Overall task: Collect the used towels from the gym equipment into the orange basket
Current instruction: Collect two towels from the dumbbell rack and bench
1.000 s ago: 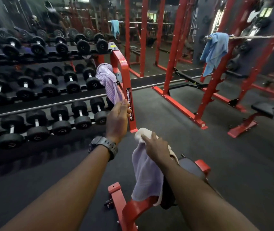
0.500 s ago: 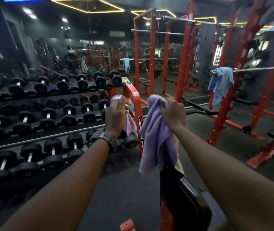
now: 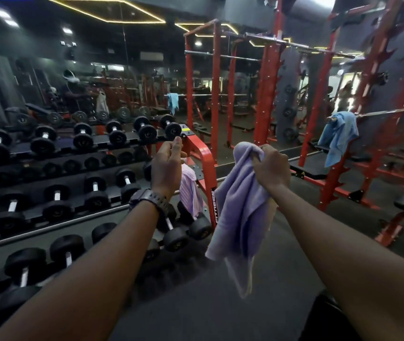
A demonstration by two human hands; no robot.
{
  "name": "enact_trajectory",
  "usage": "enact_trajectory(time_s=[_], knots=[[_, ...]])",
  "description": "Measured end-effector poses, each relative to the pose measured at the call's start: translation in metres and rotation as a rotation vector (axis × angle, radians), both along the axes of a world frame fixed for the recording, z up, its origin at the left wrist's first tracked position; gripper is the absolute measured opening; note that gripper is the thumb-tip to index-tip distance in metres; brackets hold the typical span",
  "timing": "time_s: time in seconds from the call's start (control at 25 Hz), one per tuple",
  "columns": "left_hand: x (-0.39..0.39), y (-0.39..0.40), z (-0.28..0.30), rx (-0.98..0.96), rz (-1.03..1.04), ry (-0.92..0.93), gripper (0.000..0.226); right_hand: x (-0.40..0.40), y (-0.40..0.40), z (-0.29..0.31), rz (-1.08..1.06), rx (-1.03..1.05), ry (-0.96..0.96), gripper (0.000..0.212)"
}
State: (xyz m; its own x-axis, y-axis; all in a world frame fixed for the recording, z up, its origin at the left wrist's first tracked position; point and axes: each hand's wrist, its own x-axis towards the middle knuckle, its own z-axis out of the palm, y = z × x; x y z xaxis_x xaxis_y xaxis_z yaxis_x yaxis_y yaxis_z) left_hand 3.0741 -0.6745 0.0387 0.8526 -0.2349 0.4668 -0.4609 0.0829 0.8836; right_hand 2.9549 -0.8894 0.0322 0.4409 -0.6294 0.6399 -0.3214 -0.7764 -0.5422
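A: How many towels?
B: Three: a plain lilac cloth towel (image 3: 241,205) clenched in the right hand (image 3: 271,166); a striped lilac towel (image 3: 191,193) on the red steel dumbbell rack (image 3: 202,156), behind the loosely curled, empty left hand (image 3: 167,166); a blue towel (image 3: 338,134) draped over a barbell.

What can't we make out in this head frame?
- Orange basket: nowhere in the head view.
- Striped towel on the dumbbell rack: top hidden behind the left hand; grasp unclear.
- Lavender towel in the right hand: motion-blurred lower edge.
- Blue towel: its far side hidden.
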Motion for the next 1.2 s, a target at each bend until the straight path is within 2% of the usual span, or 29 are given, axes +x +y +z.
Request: enact_trajectory(time_s=[0.32,0.64,1.04,1.2], knots=[[0.164,-0.033,-0.024,0.015,0.005,0.013,0.043,0.162,-0.020,-0.029,0.022,-0.034,0.001,0.025],[0.341,-0.117,-0.029,0.079,0.001,0.026,0.048,0.344,-0.082,-0.035,0.057,-0.047,0.129,0.027],[0.586,-0.231,-0.084,0.114,-0.021,0.107,0.050,0.560,-0.180,-0.072,-0.039,-0.150,0.297,0.024],[0.659,-0.284,-0.107,0.136,-0.054,0.171,0.052,0.623,-0.220,-0.094,-0.058,-0.151,0.378,0.024]])
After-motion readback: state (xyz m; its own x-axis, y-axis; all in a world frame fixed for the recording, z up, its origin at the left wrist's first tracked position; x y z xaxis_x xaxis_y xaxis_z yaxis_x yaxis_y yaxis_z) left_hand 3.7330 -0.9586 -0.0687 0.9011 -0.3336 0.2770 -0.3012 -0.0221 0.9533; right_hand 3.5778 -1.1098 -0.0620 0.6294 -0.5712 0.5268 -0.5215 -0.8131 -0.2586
